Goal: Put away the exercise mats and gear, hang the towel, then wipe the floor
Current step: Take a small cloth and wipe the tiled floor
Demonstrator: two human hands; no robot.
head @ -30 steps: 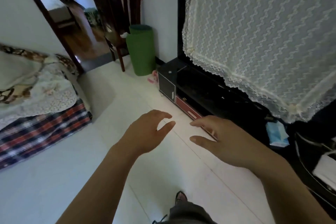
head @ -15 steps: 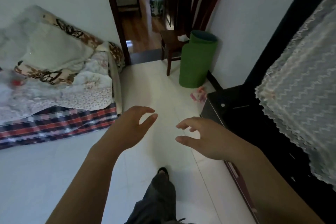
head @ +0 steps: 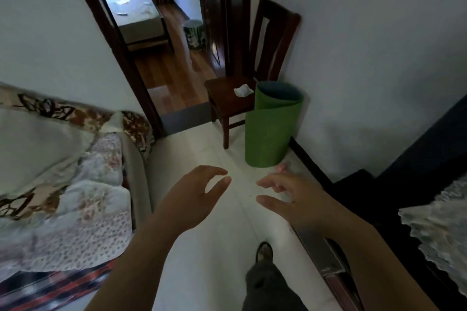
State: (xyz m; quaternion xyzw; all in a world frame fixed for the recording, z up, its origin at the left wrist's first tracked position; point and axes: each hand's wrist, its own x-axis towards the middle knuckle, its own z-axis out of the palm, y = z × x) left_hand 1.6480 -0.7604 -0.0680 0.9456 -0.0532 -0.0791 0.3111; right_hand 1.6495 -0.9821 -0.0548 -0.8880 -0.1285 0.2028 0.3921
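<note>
Head view: over the last second we have swung left, off the lace-draped cabinet and onto the doorway, and a step has carried us nearer the corner
Floor (head: 202,260): pale tile with our foot (head: 264,252) planted on it; we see no wiping cloth, so the wiping looks not yet begun
Bed (head: 63,184): on our left, heaped with quilts
Cabinet (head: 404,197): black, on our right, its lace cover (head: 439,235) now only at the frame edge
Doorway (head: 164,76): ahead, opening onto a wood-floored room
Chair (head: 275,33): dark wood, against the wall beside the doorway
Green mat (head: 271,129): rolled and standing upright on the floor, just beside the chair and against the wall; it has grown larger and more central, and we judge it either already stowed there or our next pick-up
Left hand (head: 194,199): held out in front, fingers loosely curved, thumb apart, gripping nothing
Right hand (head: 298,199): mirrors it, fingers spread and relaxed, empty, short of the mat
White cloth (head: 243,90): small, crumpled on the chair seat; whether it is the towel we cannot tell
</note>
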